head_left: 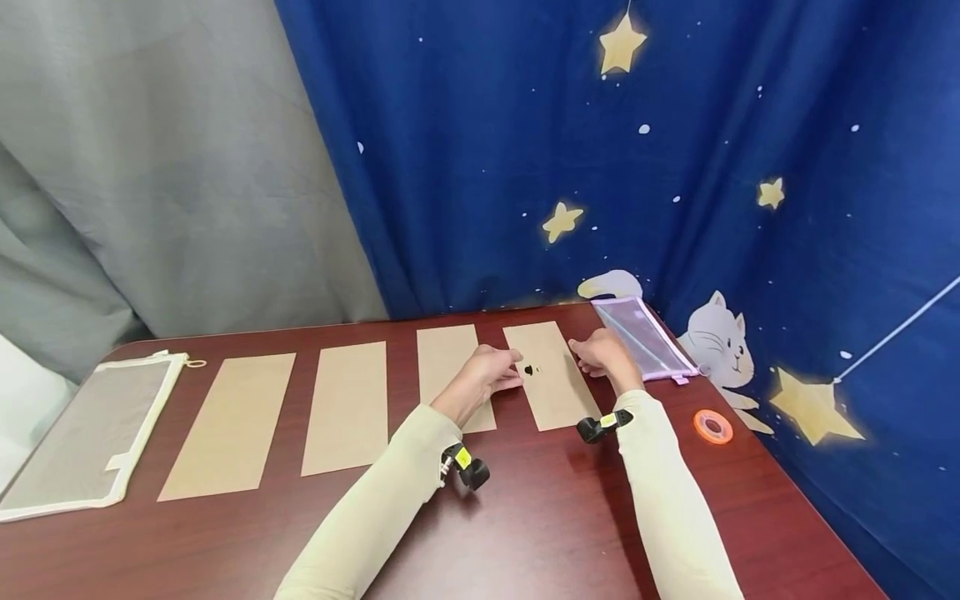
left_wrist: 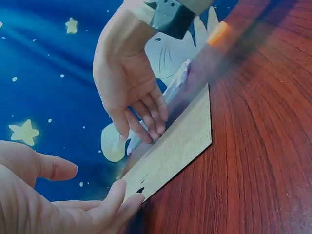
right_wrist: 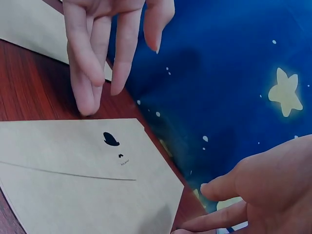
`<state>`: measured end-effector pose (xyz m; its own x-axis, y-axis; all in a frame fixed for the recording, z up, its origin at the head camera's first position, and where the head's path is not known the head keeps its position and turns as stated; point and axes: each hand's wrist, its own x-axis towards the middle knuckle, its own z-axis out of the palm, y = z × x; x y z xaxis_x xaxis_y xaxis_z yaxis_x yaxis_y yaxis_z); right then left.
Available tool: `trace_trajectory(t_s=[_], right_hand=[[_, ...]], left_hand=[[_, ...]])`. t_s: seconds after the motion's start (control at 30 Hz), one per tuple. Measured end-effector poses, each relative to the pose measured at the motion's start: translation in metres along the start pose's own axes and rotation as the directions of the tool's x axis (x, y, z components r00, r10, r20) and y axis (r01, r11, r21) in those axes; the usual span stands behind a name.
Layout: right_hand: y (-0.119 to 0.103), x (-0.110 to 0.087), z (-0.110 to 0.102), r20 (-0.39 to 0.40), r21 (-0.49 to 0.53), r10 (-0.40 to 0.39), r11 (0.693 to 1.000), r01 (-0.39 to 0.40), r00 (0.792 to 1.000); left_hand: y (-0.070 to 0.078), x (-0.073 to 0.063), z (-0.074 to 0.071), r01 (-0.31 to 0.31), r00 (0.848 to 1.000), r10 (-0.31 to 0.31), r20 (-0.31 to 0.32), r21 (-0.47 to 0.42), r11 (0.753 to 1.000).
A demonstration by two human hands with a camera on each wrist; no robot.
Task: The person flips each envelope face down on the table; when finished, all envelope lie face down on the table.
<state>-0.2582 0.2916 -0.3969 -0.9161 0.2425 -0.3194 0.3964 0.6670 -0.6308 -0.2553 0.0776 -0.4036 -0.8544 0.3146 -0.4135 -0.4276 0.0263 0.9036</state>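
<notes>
A brown kraft-paper envelope point(head_left: 551, 379) with a small dark print lies flat at the right end of a row, with both hands beside it. At its left edge is my left hand point(head_left: 483, 373), fingers extended and fingertips close to the print. My right hand point(head_left: 602, 352) is by the opposite edge, fingers reaching down toward the table. In the right wrist view the dark leaf-like print point(right_wrist: 111, 139) and a long straight line across the paper show plainly. Neither hand grips the envelope.
More plain kraft-paper pieces point(head_left: 345, 408) lie in a row to the left. A white-edged mesh zip pouch point(head_left: 123, 492) is at the far left. On the right are a lilac zip pouch point(head_left: 648, 342) and an orange ring-shaped roll point(head_left: 712, 427). Curtains point(head_left: 480, 167) hang behind the table.
</notes>
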Motion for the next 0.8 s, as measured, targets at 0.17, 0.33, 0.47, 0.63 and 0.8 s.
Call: trace_trajectory(t_s=[0.17,0.33,0.47,0.63,0.8], right_hand=[[-0.001,0.001,0.005,-0.005,0.064,0.008,0.998,-0.007,1.000],[0.001,-0.001,0.005,-0.032,0.133,0.016,0.991,-0.012,0.999],[0.005,-0.002,0.005,-0.029,0.185,0.015,0.983,-0.009,0.999],[0.008,-0.003,0.005,-0.008,0.245,0.004,0.969,-0.001,1.000],[0.011,-0.004,0.002,0.025,0.306,-0.064,0.951,0.053,0.998]], left_hand=[[0.001,0.002,-0.002,0.005,1.000,-0.006,-0.018,-0.047,0.999],[0.001,0.003,0.000,0.013,1.000,-0.014,-0.015,-0.048,0.999],[-0.001,0.004,0.001,0.014,1.000,-0.015,-0.021,-0.059,0.998],[-0.002,0.006,0.001,0.001,1.000,-0.002,-0.018,-0.066,0.998],[0.001,0.008,-0.002,-0.009,0.999,0.007,-0.051,-0.043,0.999]])
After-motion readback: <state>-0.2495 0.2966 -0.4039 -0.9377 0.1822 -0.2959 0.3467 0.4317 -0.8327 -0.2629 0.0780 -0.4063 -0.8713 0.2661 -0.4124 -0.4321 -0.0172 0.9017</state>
